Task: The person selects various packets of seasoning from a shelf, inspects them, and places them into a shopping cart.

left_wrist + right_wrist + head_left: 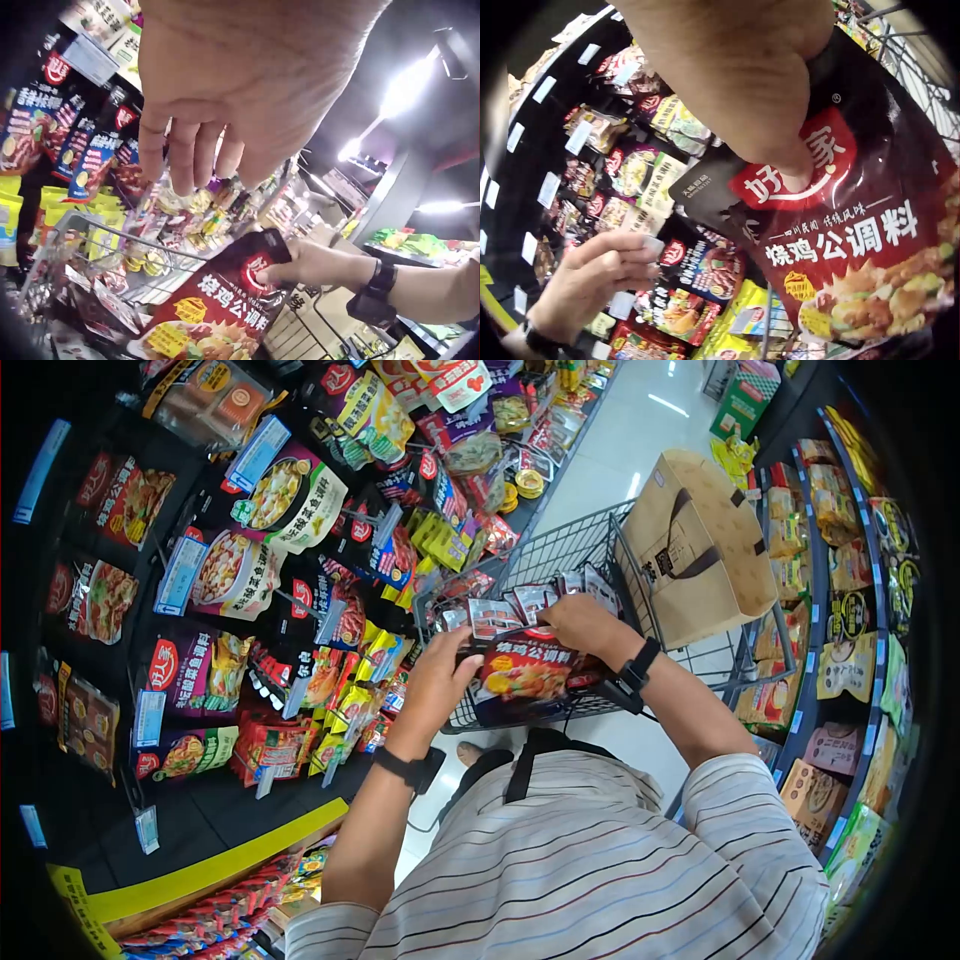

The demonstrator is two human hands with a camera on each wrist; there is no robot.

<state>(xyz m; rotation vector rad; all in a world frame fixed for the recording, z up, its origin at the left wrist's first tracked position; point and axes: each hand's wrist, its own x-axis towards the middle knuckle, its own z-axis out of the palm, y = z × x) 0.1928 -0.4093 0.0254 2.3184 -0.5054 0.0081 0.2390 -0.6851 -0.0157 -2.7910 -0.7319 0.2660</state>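
Note:
My right hand [590, 628] pinches a dark red and black seasoning pouch [525, 672] by its top corner, thumb over the front. In the right wrist view the pouch [840, 247] faces the camera, showing a red logo, white lettering and a picture of a cooked chicken dish. The pouch is tilted, over the near end of a wire shopping cart [585, 532]. At the pouch's left side is my left hand [432, 685], its fingers loosely bent with nothing held. The left wrist view has this hand [240, 90] above the pouch and apart from it.
Several small packets [490, 618] lie inside the cart. A brown paper bag [690, 560] with dark handles stands at its far right. Shelves of hanging seasoning pouches [205, 670] line the left, and more packaged food [850, 660] the right. Pale tiled floor [640, 425] runs ahead.

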